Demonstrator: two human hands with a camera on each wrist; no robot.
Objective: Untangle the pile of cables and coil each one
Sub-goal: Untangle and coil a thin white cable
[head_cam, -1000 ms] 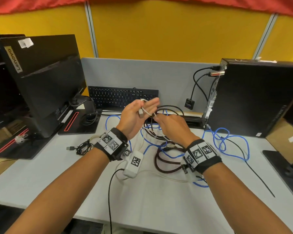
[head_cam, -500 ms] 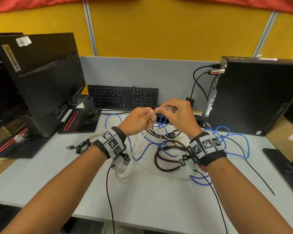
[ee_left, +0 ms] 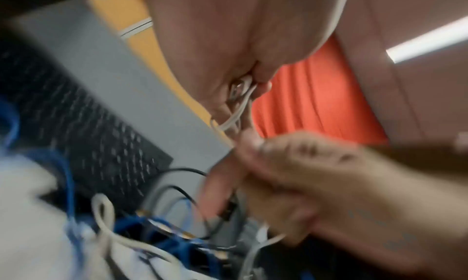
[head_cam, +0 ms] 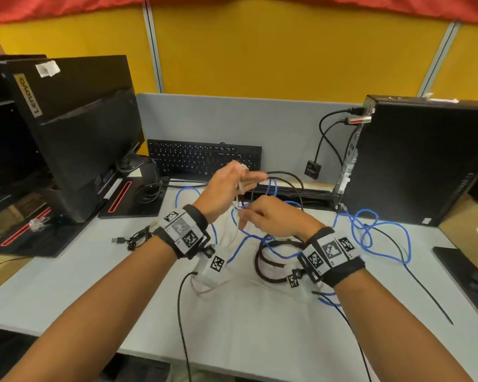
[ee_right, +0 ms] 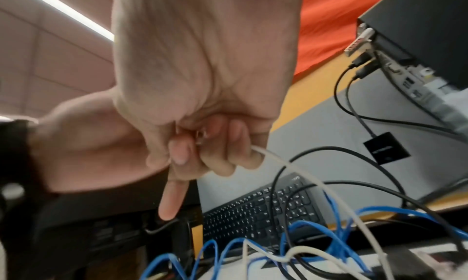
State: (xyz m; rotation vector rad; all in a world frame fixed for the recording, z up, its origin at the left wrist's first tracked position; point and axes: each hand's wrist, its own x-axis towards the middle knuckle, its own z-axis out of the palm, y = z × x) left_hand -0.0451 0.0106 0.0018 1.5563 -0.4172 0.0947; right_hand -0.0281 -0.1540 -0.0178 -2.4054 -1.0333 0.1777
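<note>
Over the tangled pile, my left hand [head_cam: 232,183] is raised with loops of a thin white cable [head_cam: 240,186] wound round its fingers and pinched there; the left wrist view shows the strands [ee_left: 238,112] caught between the fingers. Just below and to the right, my right hand [head_cam: 268,216] curls round the same white cable [ee_right: 291,164], with the index finger pointing down. On the desk beneath lie a long blue cable [head_cam: 381,235], a dark red braided cable coil [head_cam: 262,260] and a black cable [head_cam: 287,177], all crossing one another.
A black keyboard [head_cam: 202,158] leans at the grey partition behind the pile. A monitor [head_cam: 75,133] stands at the left and a black PC tower [head_cam: 425,161] at the right. A small bundled USB cable [head_cam: 134,238] lies left of my wrist, on the white desk [head_cam: 260,334].
Half a second ago both hands met at the middle. Now my left hand has risen with fingers stretched out, and my right hand has dropped below it, drawing the white cable along.
</note>
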